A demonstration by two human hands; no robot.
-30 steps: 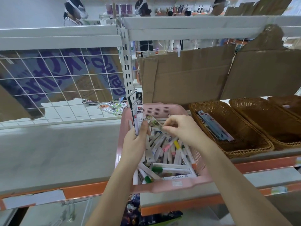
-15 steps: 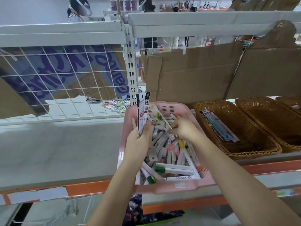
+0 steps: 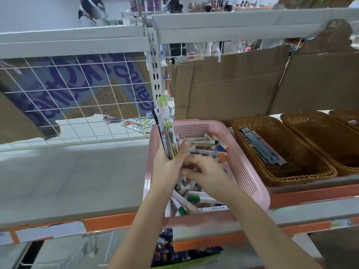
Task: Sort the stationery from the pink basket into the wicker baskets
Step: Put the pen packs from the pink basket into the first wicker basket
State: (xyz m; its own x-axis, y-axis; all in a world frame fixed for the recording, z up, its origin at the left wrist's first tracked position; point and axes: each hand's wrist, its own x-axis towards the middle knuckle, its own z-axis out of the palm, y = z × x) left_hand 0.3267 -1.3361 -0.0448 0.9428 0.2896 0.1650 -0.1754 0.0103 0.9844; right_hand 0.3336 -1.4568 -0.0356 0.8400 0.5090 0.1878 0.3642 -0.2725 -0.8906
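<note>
Bright, even overhead light, soft shadows; wide-angle bending at the edges; slight motion blur on the right hand.

Green pack now in left-hand bundle, right hand back in the pile

The green-tipped pack that the right hand was lifting a second ago now stands upright with the other packs gripped by the left hand. The right hand has dropped lower into the pink basket, just beside the left, fingers curled over the pens.
</note>
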